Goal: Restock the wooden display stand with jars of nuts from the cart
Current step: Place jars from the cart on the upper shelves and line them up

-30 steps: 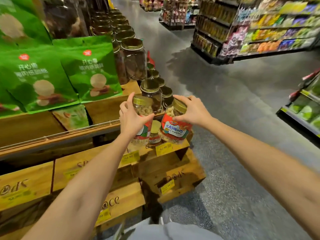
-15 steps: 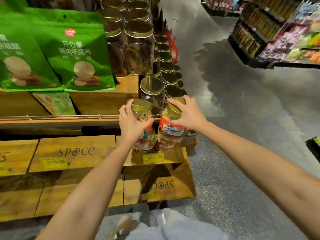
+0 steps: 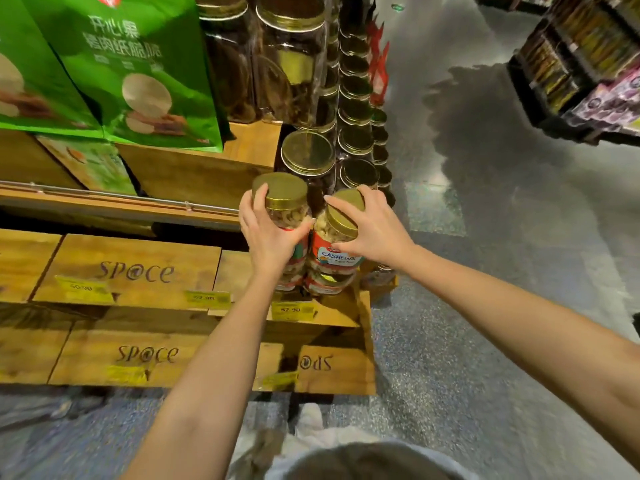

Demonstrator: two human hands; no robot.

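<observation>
I hold two cashew jars with gold lids over the corner of the wooden display stand (image 3: 332, 317). My left hand (image 3: 270, 237) grips the left jar (image 3: 282, 199) round its side, upright. My right hand (image 3: 374, 230) grips the right jar (image 3: 337, 251) from above by its lid; this jar tilts toward me and shows a red CASHEWS label. Both jars sit on top of lower jars (image 3: 325, 284) standing on the stand. The cart is out of view.
Taller gold-lidded jars (image 3: 308, 154) stand just behind, with a row of more jars (image 3: 356, 109) running away. Green snack bags (image 3: 138, 74) fill the shelf at upper left. Wooden crates marked "space" (image 3: 135, 271) carry yellow price tags. Store shelves (image 3: 588, 53) stand across the grey aisle.
My view has tipped further down and moved closer to the stand. Both hands keep their jars, now lower and set onto the jars beneath.
</observation>
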